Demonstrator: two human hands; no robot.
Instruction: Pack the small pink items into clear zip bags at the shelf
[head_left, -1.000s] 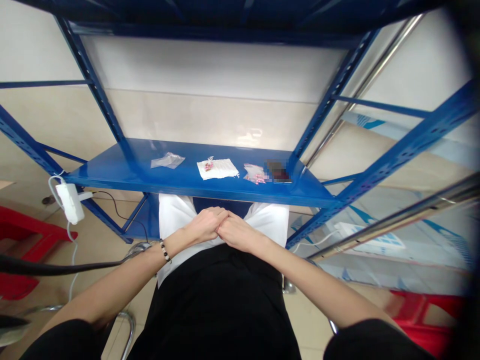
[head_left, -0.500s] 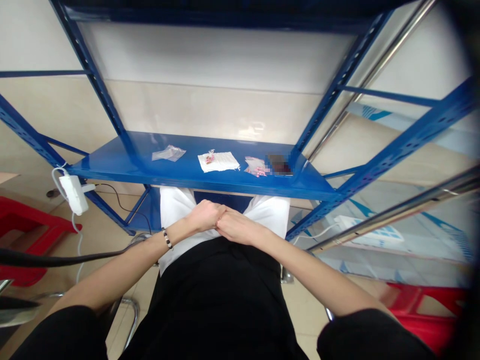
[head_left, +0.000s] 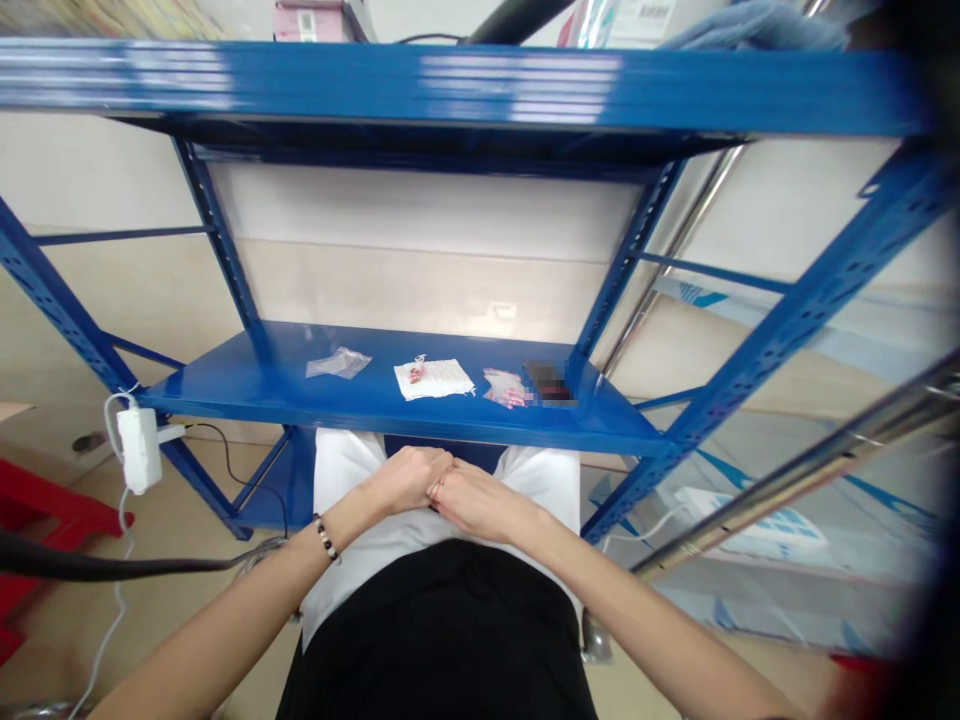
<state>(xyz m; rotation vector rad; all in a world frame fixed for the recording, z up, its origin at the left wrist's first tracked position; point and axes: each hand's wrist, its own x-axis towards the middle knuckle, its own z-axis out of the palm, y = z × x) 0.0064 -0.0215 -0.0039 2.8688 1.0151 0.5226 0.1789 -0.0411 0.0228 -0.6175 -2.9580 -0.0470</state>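
Note:
My left hand point(head_left: 414, 478), with a beaded bracelet point(head_left: 326, 538) at its wrist, rests in my lap against my right hand point(head_left: 480, 500). Both are closed, clasped together just in front of the blue shelf point(head_left: 360, 408); no object shows in them. A ring seems to sit on a right-hand finger. Beyond them lies a white cloth pouch point(head_left: 450, 378) with a small pinkish bead piece point(head_left: 417, 373) on it. To its left is a clear plastic bag point(head_left: 339, 363); to its right, a small bag with pink beads point(head_left: 507, 388). Next to that is a dark, blurred-out flat object point(head_left: 547, 380).
An upper blue shelf beam point(head_left: 375, 85) crosses above, with boxes and a blue cloth point(head_left: 757, 25) on top. A white power strip point(head_left: 140, 448) hangs at the left post. Red stools point(head_left: 52, 510) stand at lower left, and a metal rail point(head_left: 825, 475) slants along the right.
My view has tilted up, so the upper shelf beam and things on it now show. My hands stay clasped in my lap; the items on the shelf have not moved.

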